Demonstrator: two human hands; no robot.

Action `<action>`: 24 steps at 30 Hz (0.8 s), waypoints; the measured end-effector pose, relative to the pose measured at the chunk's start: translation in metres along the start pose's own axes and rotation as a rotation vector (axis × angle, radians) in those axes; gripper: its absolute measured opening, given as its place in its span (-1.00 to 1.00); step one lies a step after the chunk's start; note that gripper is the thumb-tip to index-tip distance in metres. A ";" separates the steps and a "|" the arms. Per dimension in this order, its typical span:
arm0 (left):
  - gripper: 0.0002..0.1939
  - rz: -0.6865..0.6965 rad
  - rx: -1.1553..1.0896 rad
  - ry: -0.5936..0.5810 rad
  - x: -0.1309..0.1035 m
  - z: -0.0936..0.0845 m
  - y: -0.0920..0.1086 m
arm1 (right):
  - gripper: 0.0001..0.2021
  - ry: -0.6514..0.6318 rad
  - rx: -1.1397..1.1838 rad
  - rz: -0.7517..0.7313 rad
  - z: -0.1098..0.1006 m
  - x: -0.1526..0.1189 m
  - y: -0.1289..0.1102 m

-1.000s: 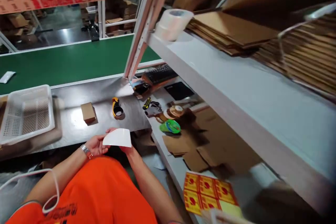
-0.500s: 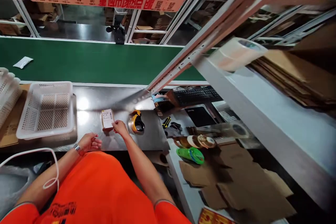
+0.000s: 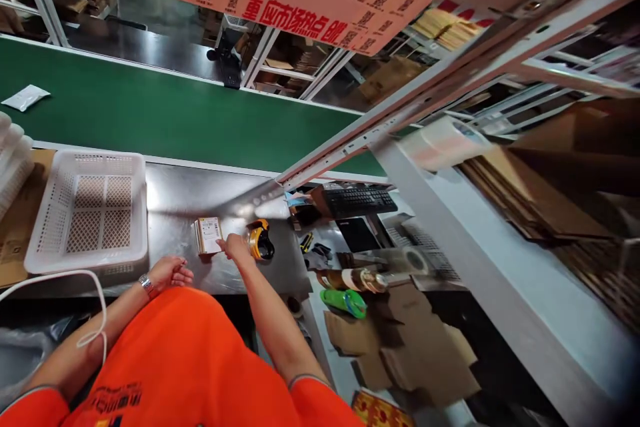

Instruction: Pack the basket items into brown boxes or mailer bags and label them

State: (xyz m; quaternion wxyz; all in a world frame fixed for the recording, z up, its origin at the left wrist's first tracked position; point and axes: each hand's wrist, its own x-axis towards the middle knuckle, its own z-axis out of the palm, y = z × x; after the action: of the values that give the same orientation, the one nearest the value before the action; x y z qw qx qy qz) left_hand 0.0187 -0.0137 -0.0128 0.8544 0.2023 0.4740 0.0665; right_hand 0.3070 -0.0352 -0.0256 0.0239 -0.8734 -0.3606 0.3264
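A small cardboard box (image 3: 209,235) with a printed white label on top rests on the metal worktable (image 3: 173,197). My right hand (image 3: 235,248) is at its right edge, fingers curled and the fingertips against the label's side. Just right of that hand sits a yellow and black tape dispenser (image 3: 260,240), apart from the box. My left hand (image 3: 171,273), with a watch on the wrist, hovers at the table's front edge, left of the box. Its fingers are curled in; whatever they may hold is too small to name.
A white plastic basket (image 3: 137,213) stands at left, beside stacked baskets (image 3: 13,160). Behind runs a green conveyor belt (image 3: 175,117) carrying a white packet (image 3: 26,97). A slanting metal post (image 3: 330,153), keyboard (image 3: 360,200), green bottle (image 3: 344,303) and flattened cardboard (image 3: 420,347) lie rightward.
The camera view has tilted and shifted. My right hand stays at the box's right edge, its fingers now more curled. My left hand keeps near the table's front edge.
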 end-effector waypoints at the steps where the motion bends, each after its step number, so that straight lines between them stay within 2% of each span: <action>1: -0.74 0.006 0.003 -0.009 -0.001 -0.002 0.001 | -0.69 0.017 -0.043 0.002 -0.005 0.001 0.000; 3: -0.73 0.017 0.010 -0.026 -0.002 -0.006 0.002 | -0.52 0.089 -0.129 -0.036 -0.010 0.002 0.000; 5: -0.72 0.034 0.025 -0.039 -0.003 -0.011 0.001 | -0.38 0.213 -0.168 -0.165 -0.005 0.002 -0.003; 8: -0.72 0.063 0.052 -0.041 -0.005 -0.018 -0.003 | -0.34 0.343 -0.115 -0.441 0.022 0.002 -0.015; 11: -0.69 0.078 0.046 -0.038 -0.007 -0.026 -0.007 | -0.21 0.297 -0.152 -0.580 0.059 0.006 -0.028; 14: -0.65 0.069 0.022 -0.027 -0.011 -0.034 -0.008 | -0.18 0.259 -0.240 -0.565 0.080 0.010 -0.034; 16: -0.64 0.060 0.012 -0.009 -0.012 -0.039 -0.008 | -0.20 0.247 -0.273 -0.572 0.081 0.013 -0.033; 20: -0.60 0.059 -0.009 0.021 -0.015 -0.047 -0.008 | -0.25 0.186 -0.293 -0.667 0.066 0.020 -0.033; 24: -0.56 0.083 -0.046 0.028 -0.020 -0.061 -0.011 | -0.32 0.108 -0.120 -0.739 0.063 0.007 -0.029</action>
State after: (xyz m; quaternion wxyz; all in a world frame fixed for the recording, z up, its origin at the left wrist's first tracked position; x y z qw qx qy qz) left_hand -0.0435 -0.0127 -0.0304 0.8487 0.2013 0.4753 0.1153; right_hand 0.2564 -0.0216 -0.0710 0.1078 -0.7002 -0.6679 0.2278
